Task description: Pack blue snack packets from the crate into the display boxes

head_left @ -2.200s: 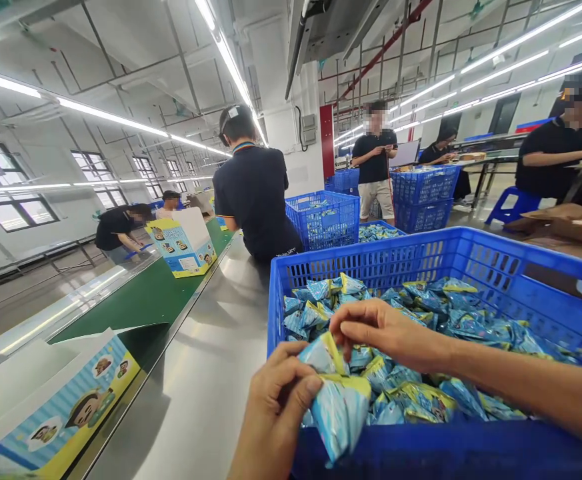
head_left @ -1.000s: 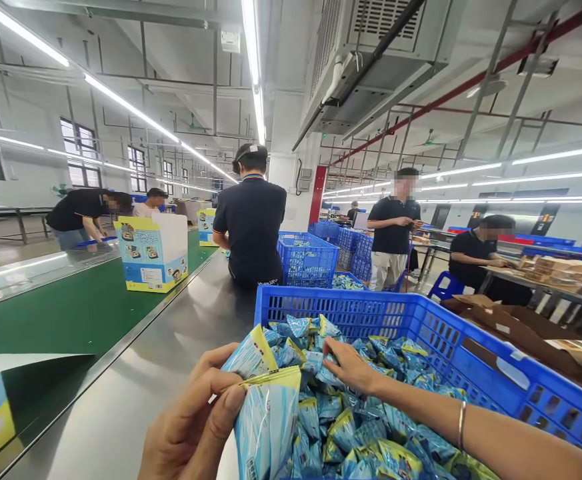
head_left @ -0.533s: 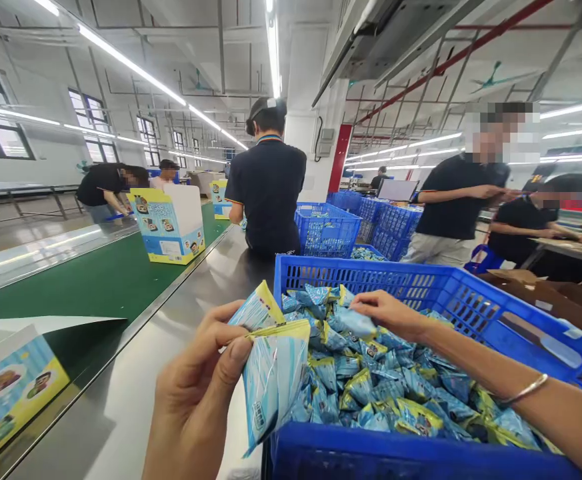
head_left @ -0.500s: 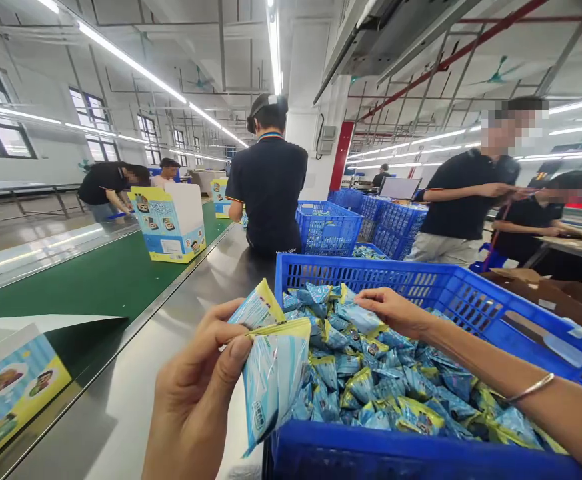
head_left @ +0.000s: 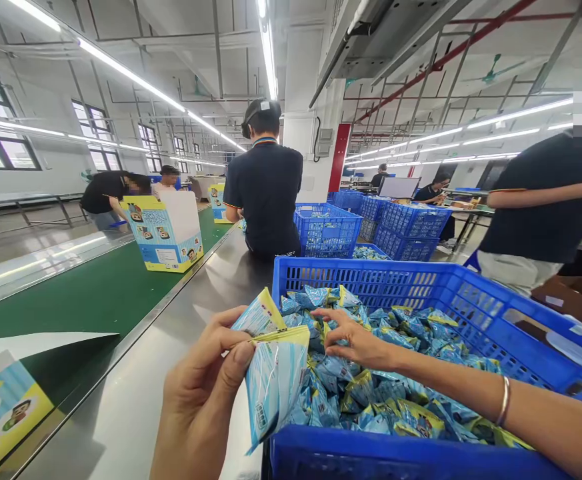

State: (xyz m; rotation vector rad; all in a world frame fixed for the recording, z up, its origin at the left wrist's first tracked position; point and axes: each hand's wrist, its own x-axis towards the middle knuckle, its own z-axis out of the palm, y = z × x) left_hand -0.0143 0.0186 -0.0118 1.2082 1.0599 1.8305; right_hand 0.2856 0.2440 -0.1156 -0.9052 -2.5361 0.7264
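Two blue-and-yellow triangular film packets (head_left: 278,380): pinched edgewise in left hand (head_left: 205,383); best left uncrushed. Right of grip: blue slatted plastic crate (head_left: 395,460) of matching packets (head_left: 363,390); right hand (head_left: 355,340) above, spread, unladen.

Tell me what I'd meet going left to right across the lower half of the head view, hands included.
Nearest printed carton, left hand, the two blue-and-yellow packets pinched in it, right hand with fingers spread, silvery bracelet on the right wrist.
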